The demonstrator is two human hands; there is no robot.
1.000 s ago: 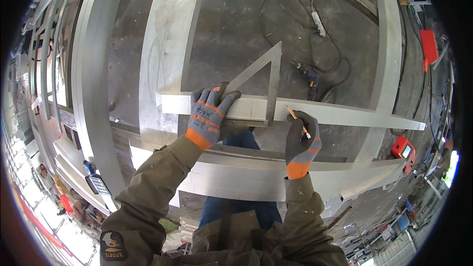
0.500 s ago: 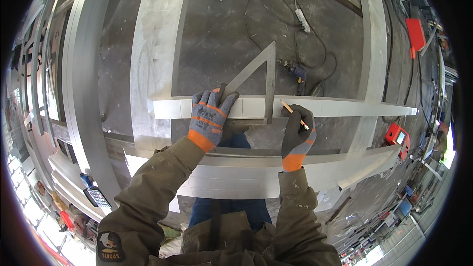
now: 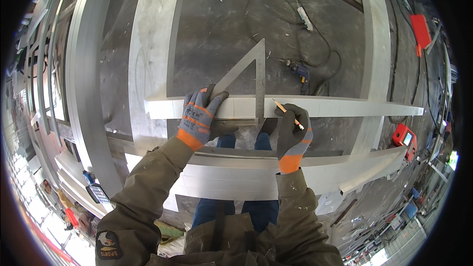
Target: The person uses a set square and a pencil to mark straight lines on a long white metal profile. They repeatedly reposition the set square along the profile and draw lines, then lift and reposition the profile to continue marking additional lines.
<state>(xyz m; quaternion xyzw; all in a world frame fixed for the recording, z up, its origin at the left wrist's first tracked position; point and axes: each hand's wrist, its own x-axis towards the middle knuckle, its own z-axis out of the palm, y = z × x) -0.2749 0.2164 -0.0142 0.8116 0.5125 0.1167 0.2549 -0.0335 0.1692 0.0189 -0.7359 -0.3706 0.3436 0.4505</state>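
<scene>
My left hand [image 3: 198,118], in a grey and orange work glove, is closed on the slanted side of a metal triangle square [image 3: 260,76]. The square lies across a long pale metal bar [image 3: 345,107], its base along the bar's near edge and its tip past the far side. In my gloved right hand [image 3: 294,133] is a wooden pencil [image 3: 288,113], gripped between thumb and fingers. The pencil's point is over the bar, just right of the square's upright blade. Thin lines cross the bar's face.
Wide metal beams [image 3: 152,29] run away from me at left and right. Nearer lies another pale beam [image 3: 236,177]. A blue drill [image 3: 298,73] and a white power strip [image 3: 304,18] with cable rest on the floor. A red device [image 3: 405,140] sits right; a calculator [image 3: 98,194] lies left.
The view has shifted a little. Both hands, the square and the pencil appear slightly farther left, in nearly the same arrangement. More of my legs shows below the bar.
</scene>
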